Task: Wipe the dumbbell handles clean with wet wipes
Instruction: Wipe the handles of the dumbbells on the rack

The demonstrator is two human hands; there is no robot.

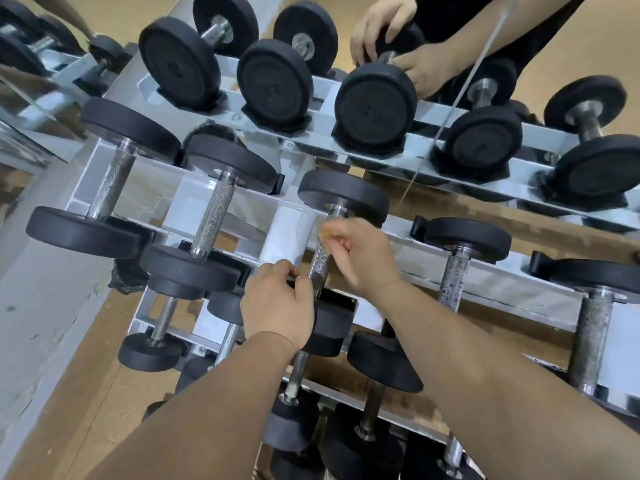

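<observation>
Nearest, the left hand [277, 306] curls its fingers round the near end of the knurled dumbbell handle [320, 259]. Just beyond it the right hand [363, 258], blurred, pinches what may be a wet wipe [328, 232] against the handle's far end. Past both hands, the rack [287, 233] carries more dumbbells.

Five top-tier dumbbells [213, 216], two hands [277, 306].
</observation>
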